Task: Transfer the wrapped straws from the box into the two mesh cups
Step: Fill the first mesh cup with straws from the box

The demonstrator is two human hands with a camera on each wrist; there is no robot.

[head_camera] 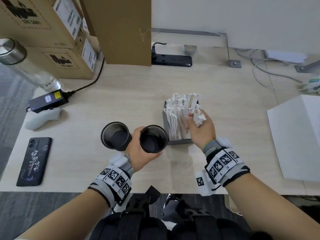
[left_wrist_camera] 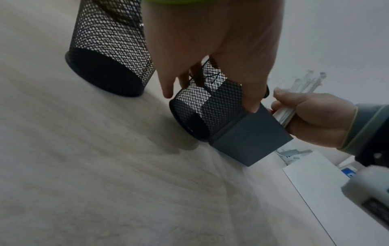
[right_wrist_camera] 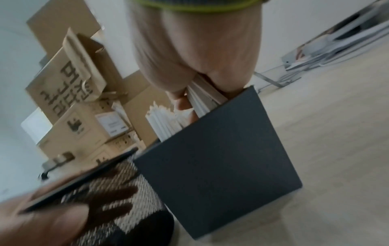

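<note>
**Hand closes on a bundle of wrapped straws as the other steadies a mesh cup**

Head view: At a pale wooden desk (head_camera: 131, 101), a person's left hand (head_camera: 140, 151) wraps its fingers around the right mesh cup (head_camera: 153, 138), which stands touching the grey box (head_camera: 180, 141). The left mesh cup (head_camera: 115, 135) stands just beside it, untouched; both cups look empty. The right hand (head_camera: 201, 130) reaches into the box and clutches a bundle of wrapped straws (head_camera: 199, 117), while the remaining straws (head_camera: 174, 115) stand upright in the box. A black phone (head_camera: 34, 161), a white controller (head_camera: 43, 117) and cardboard cartons (head_camera: 52, 37) lie well to the left.

Left wrist view: The left hand's fingertips (left_wrist_camera: 251, 106) press the mesh wall of the held cup (left_wrist_camera: 210, 106), whose base meets the box corner (left_wrist_camera: 248, 138). Beyond it, the right hand (left_wrist_camera: 315, 116) is curled tightly round the white bundle (left_wrist_camera: 284, 116).

Right wrist view: The right hand (right_wrist_camera: 195, 50) dips behind the box's dark wall (right_wrist_camera: 219, 163), fingers closed on straws (right_wrist_camera: 202, 98). More straws (right_wrist_camera: 164, 123) rise beside them. The picture is blurred.
</note>
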